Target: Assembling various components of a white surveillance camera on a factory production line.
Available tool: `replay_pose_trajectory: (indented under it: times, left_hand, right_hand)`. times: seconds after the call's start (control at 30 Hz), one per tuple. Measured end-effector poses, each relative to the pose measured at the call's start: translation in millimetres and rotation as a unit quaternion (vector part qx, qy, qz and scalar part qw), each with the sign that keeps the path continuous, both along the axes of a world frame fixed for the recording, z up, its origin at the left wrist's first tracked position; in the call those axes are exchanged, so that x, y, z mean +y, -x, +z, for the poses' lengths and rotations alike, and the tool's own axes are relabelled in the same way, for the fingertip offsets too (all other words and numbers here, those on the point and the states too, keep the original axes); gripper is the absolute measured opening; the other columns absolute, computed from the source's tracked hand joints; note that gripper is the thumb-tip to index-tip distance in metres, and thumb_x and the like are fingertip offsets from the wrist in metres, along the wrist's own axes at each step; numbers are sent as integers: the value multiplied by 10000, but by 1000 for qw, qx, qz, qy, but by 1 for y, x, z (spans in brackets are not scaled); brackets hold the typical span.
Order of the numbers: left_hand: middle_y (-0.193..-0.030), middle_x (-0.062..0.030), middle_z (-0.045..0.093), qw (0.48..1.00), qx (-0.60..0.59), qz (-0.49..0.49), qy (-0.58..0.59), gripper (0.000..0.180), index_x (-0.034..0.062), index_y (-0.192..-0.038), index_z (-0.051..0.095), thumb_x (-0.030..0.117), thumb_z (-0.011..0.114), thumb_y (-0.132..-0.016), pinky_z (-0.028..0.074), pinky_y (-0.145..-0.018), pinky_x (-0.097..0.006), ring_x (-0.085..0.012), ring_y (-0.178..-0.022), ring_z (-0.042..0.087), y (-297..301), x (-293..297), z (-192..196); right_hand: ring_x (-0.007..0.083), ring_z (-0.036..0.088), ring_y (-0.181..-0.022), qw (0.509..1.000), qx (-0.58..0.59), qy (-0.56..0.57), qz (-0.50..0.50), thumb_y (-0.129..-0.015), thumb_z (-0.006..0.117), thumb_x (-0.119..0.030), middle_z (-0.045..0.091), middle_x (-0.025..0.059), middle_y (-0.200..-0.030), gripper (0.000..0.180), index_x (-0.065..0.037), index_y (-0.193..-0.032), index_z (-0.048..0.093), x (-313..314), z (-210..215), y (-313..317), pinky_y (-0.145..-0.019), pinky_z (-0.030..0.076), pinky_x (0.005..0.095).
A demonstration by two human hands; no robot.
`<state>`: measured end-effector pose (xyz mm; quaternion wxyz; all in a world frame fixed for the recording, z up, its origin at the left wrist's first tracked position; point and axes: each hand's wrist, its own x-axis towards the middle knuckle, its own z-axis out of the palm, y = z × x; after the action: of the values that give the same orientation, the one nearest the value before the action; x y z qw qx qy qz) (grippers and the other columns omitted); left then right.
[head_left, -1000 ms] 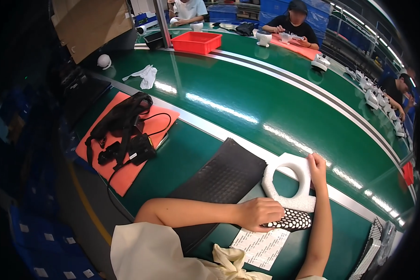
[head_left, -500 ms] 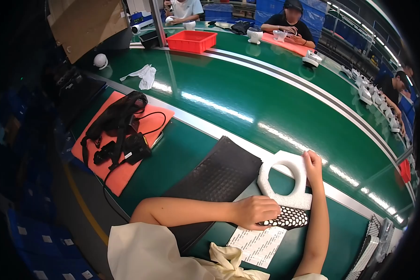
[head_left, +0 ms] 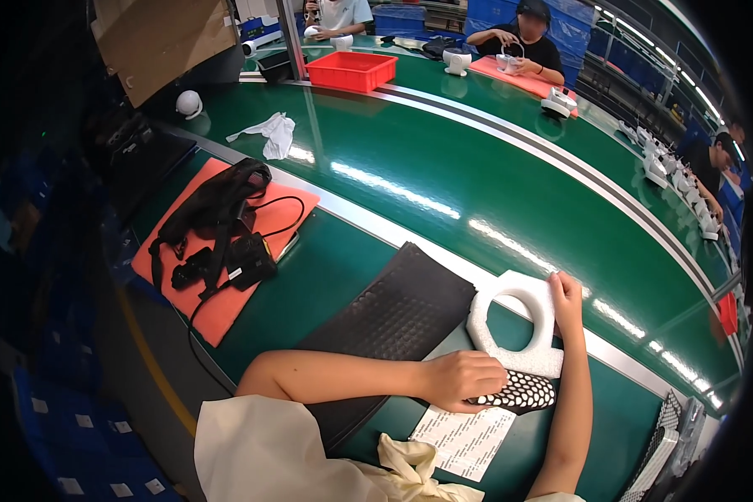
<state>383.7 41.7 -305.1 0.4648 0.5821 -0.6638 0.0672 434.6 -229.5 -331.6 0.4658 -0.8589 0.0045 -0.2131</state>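
Now, left hand [head_left: 460, 376]: still closed over the black perforated piece [head_left: 523, 391].
Right hand [head_left: 566, 294]: fingers still resting flat on the white foam ring [head_left: 519, 330], no grip.
Change: hardly any.

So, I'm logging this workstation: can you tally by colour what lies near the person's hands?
White: 2, foam ring, printed paper sheet
Black: 2, perforated mat, honeycomb-pattern piece
Total: 4
Left hand rests on the honeycomb-pattern piece; right hand touches the foam ring.

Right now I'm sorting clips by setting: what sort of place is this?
Most likely a factory assembly line: a long green conveyor belt, other workers seated along it, and rows of white parts beside a red bin.
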Motion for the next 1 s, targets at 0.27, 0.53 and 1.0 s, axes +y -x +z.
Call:
replay_pose_trajectory:
  times: [0.27,0.53,1.0]
  left_hand:
    - [-969,-146,576,1000,0,-2,-2,273,-11,-805,518,104,687,-624,489,-753,-362,-286,-900,584,0,0,0]
    - [-901,-153,550,1000,-5,-10,23,352,-33,-888,511,153,683,-643,461,-738,-385,-309,-843,557,-1,-1,-1]
    - [-898,-154,552,1000,-9,-10,20,339,-32,-880,514,163,675,-655,462,-736,-381,-306,-846,556,-1,-2,0]
  right_hand:
    - [124,398,-555,1000,-1,-2,-4,-859,513,-160,452,70,-578,273,55,-693,525,3,4,2,-508,328,296]
    - [126,405,-551,1000,5,11,-2,-857,513,-158,453,74,-574,271,56,-691,523,4,7,2,-505,330,297]
    - [146,424,-544,1000,-16,25,-2,-852,515,-146,477,92,-578,263,58,-688,543,4,8,2,-510,340,303]
